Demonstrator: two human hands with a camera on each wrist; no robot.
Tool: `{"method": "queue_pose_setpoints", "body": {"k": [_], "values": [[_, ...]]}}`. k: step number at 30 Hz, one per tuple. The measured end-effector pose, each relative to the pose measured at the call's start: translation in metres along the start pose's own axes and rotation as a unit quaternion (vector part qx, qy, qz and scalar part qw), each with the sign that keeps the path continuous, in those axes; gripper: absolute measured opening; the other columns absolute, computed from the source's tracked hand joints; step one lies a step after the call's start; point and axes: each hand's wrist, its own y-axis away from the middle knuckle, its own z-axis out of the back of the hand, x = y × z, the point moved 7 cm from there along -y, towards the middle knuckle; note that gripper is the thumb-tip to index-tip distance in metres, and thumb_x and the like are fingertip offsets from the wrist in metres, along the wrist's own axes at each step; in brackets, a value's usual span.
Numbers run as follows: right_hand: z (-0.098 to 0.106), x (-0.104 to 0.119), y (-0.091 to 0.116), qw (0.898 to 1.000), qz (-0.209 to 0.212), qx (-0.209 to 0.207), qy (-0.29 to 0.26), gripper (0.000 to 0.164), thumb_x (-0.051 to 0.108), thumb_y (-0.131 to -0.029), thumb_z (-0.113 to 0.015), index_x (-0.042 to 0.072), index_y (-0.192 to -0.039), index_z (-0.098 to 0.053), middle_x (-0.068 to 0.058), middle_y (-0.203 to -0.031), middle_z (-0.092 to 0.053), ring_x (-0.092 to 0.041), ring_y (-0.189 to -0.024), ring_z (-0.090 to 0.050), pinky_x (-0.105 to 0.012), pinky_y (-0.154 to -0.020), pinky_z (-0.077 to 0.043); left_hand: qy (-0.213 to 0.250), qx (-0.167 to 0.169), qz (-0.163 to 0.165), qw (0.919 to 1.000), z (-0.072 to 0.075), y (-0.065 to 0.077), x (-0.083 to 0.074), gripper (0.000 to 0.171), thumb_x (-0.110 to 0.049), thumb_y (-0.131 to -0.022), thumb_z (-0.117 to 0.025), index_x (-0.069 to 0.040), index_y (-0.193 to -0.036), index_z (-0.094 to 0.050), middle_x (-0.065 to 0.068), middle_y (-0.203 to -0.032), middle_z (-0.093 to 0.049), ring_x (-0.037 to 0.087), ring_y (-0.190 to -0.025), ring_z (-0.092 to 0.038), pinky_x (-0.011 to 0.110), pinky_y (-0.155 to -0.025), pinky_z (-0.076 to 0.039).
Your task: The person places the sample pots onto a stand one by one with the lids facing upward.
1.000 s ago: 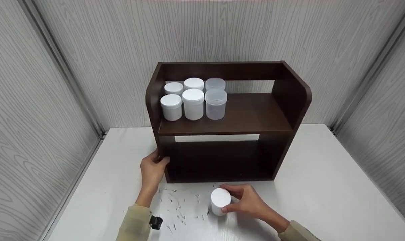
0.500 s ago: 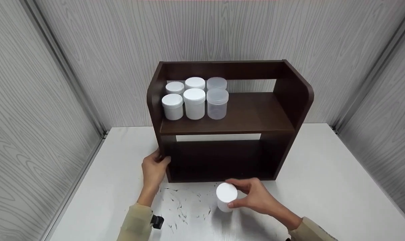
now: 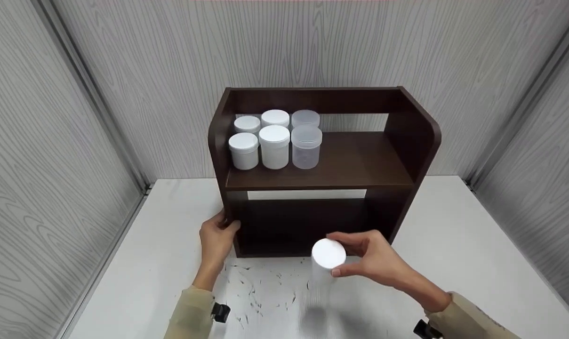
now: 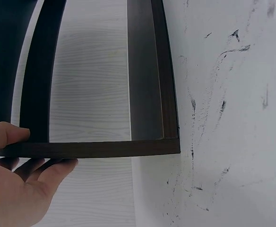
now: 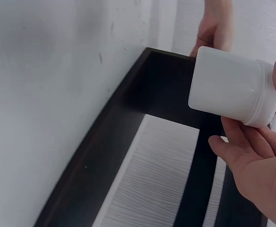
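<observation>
My right hand (image 3: 376, 259) grips a white lidded jar (image 5: 228, 85) near its lid, thumb on one side and fingers on the other. The jar is held upright in the air in front of the shelf's lower level, its shadow falling on the table below. My left hand (image 3: 217, 238) pinches the left side panel of the dark brown shelf (image 3: 340, 176), thumb inside and fingers outside, as the left wrist view also shows (image 4: 24, 184). On the upper level stand white-lidded jars (image 3: 274, 148) in two columns at the left, with clear jars (image 3: 306, 148) to their right.
The shelf's lower level (image 3: 303, 226) has a dark floor and a gap at the back. Black scuff marks (image 3: 251, 292) streak the white table (image 3: 453, 245) in front. Wood-grain panels (image 3: 312, 42) enclose the table at the back and both sides.
My right hand has lifted the white jar off the table, moving it up and slightly right toward the shelf. The left hand keeps its hold on the side panel.
</observation>
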Motion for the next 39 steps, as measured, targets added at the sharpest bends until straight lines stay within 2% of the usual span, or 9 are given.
{"method": "queue_pose_setpoints", "body": {"k": [8,16,19,28,35,39], "values": [[0.013,0.027,-0.005,1.0,-0.019,-0.004,-0.022,0.072,0.005,-0.076,-0.094,-0.009,-0.14,-0.062,-0.021,-0.139,-0.065,-0.031,-0.128,-0.063,-0.035,-0.101,-0.053,-0.007,-0.01,0.001,0.9999,0.001,0.001,0.0,0.05,-0.002,-0.094,-0.069,0.013,-0.14,-0.058,0.029,-0.129,-0.068,0.039,-0.117,-0.069,0.038,-0.092,-0.059],[0.03,0.048,-0.009,0.998,-0.037,-0.024,-0.054,0.073,0.002,-0.077,-0.093,-0.01,-0.141,-0.06,-0.022,-0.138,-0.066,-0.028,-0.126,-0.065,-0.038,-0.1,-0.055,-0.002,-0.007,-0.001,1.0,0.0,0.001,0.0,0.048,-0.002,-0.095,-0.068,0.012,-0.14,-0.059,0.029,-0.13,-0.067,0.039,-0.118,-0.068,0.041,-0.094,-0.058],[0.036,0.056,-0.011,0.997,-0.038,-0.03,-0.06,0.072,0.001,-0.078,-0.092,-0.01,-0.142,-0.06,-0.021,-0.136,-0.067,-0.028,-0.125,-0.066,-0.038,-0.101,-0.054,0.002,-0.005,0.0,1.0,0.0,0.001,0.0,0.048,-0.002,-0.095,-0.068,0.012,-0.14,-0.058,0.029,-0.131,-0.067,0.039,-0.119,-0.068,0.039,-0.094,-0.058],[0.051,0.075,-0.018,0.997,-0.031,-0.043,-0.051,0.07,-0.001,-0.078,-0.091,-0.009,-0.141,-0.061,-0.019,-0.132,-0.07,-0.027,-0.119,-0.07,-0.036,-0.097,-0.057,0.002,-0.006,-0.007,1.0,0.0,0.001,-0.001,0.041,-0.002,-0.095,-0.068,0.01,-0.134,-0.065,0.025,-0.122,-0.072,0.035,-0.111,-0.071,0.022,-0.081,-0.056],[0.067,0.091,-0.03,0.996,-0.03,-0.07,-0.04,0.068,-0.005,-0.078,-0.089,-0.007,-0.14,-0.063,-0.017,-0.128,-0.072,-0.024,-0.113,-0.072,-0.034,-0.094,-0.058,-0.007,-0.009,-0.009,0.9999,0.0,0.002,-0.001,0.039,-0.003,-0.095,-0.068,0.009,-0.132,-0.067,0.026,-0.12,-0.072,0.035,-0.108,-0.072,0.02,-0.079,-0.055],[0.079,0.104,-0.041,0.995,-0.019,-0.089,-0.027,0.065,-0.005,-0.078,-0.089,-0.007,-0.138,-0.065,-0.014,-0.124,-0.075,-0.022,-0.11,-0.073,-0.033,-0.092,-0.059,-0.011,-0.014,-0.003,0.9998,0.001,0.001,-0.001,0.041,-0.004,-0.094,-0.068,0.008,-0.133,-0.067,0.026,-0.121,-0.072,0.034,-0.109,-0.071,0.023,-0.081,-0.055]]}}
